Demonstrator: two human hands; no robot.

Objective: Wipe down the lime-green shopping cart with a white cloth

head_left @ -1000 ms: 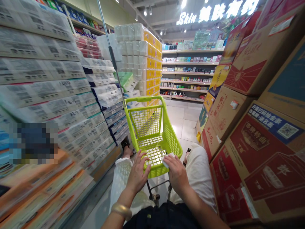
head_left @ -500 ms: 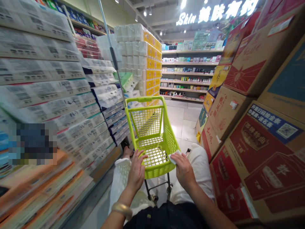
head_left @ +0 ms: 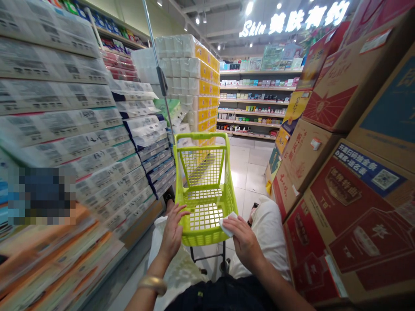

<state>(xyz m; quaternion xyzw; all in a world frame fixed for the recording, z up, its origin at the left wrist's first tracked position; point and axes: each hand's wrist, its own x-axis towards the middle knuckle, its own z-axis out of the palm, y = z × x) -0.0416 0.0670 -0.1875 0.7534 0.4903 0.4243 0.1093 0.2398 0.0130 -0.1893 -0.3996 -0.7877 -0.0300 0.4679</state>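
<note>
A lime-green plastic shopping cart (head_left: 206,236) with a lattice basket stands between my knees on a dark wheeled frame. My left hand (head_left: 173,229) holds the basket's near left rim, its fingers curled over the edge. A folded white cloth or tissue (head_left: 226,223) is under the fingers of my right hand (head_left: 243,235), pressed against the near right corner of the rim. The basket's bottom shows bare mesh. A thin metal pole (head_left: 162,82) with a dark clamp rises from the cart's far left side.
Stacked packs of paper goods (head_left: 87,116) line my left side, with a yellow-and-white stack (head_left: 204,86) beyond. Red and brown cartons (head_left: 350,190) rise close on my right. Tiled floor (head_left: 241,172) leads to stocked shelves (head_left: 253,101) at the back.
The cart's near end has swung left while its far end and pole moved slightly right. Both hands moved left with it, and the cloth stays in my right hand at the rim.
</note>
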